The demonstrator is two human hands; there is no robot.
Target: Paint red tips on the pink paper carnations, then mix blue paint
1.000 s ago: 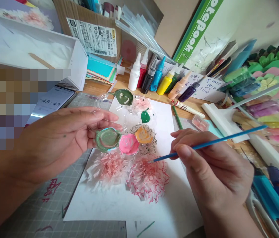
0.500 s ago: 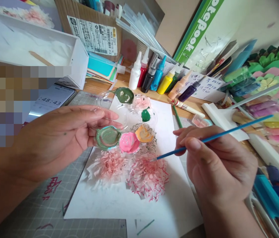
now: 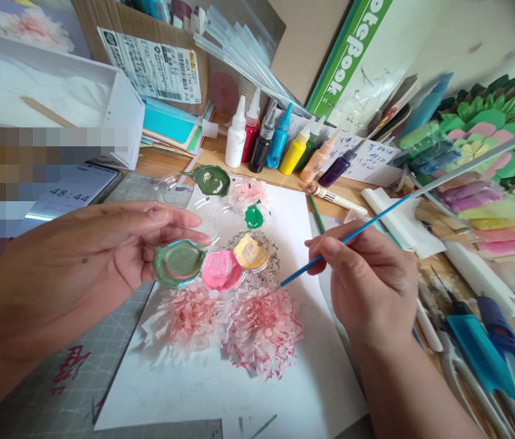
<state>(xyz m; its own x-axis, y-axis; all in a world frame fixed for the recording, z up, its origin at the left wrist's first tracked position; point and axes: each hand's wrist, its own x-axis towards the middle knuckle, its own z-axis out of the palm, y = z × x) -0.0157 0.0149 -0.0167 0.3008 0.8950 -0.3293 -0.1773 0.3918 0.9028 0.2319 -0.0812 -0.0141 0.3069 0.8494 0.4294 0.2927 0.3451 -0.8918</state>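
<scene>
Right hand has a pencil-style pinch on a thin blue brush, left hand has thumb and fingers closed on the left edge of a clear palette. Compared with half a second ago, the brush handle stands steeper and the right hand has come in closer to the red-edged flower. The tip is at that flower's far side, so I'd guess the strokes are still around there. Flower sits on the white sheet, just near of the palette, with a paler flower beside it on the left.

Hard to make out: the bristles get lost against the petals, so can't tell if they're touching. A third flower is partly behind the palette. No idea whether those dark specks by the orange paint are on plastic or paper. A pixelated patch hides the far left.
</scene>
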